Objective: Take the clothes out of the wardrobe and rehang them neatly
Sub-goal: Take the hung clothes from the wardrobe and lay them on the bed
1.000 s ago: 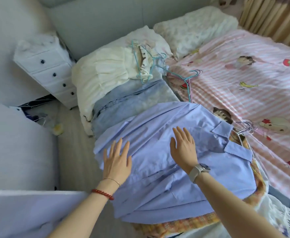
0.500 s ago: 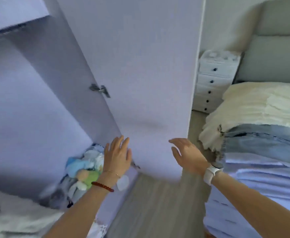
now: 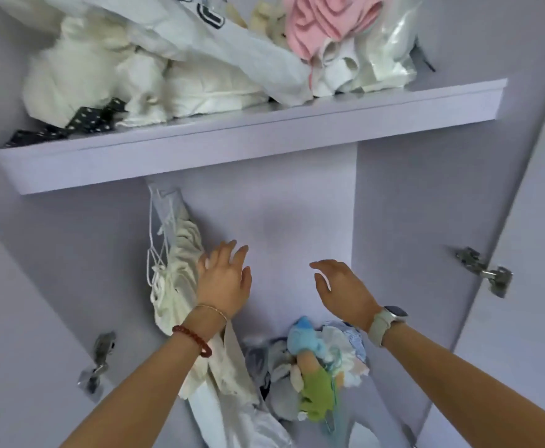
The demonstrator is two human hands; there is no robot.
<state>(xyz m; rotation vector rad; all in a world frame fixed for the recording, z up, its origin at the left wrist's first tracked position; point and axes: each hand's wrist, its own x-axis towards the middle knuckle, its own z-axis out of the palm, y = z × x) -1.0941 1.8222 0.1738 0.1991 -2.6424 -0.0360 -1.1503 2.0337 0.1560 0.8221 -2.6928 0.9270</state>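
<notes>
Both hands reach into the wardrobe [image 3: 297, 205] with grips open: left hand [image 3: 224, 281] against the hanging cream garment [image 3: 176, 286], right hand [image 3: 345, 291] holding nothing above a toy pile [image 3: 313, 367]. Crumpled clothes [image 3: 167, 59] crowd the shelf [image 3: 248, 137]. Half a second ago the view faced the door and bed.

Cream garment [image 3: 176, 286] hanging inside the lilac wardrobe [image 3: 410, 205].
It droops crumpled below the shelf [image 3: 248, 137], white cords dangling (hanger not visible); further white and pink clothes [image 3: 200, 59] lie heaped above.
</notes>
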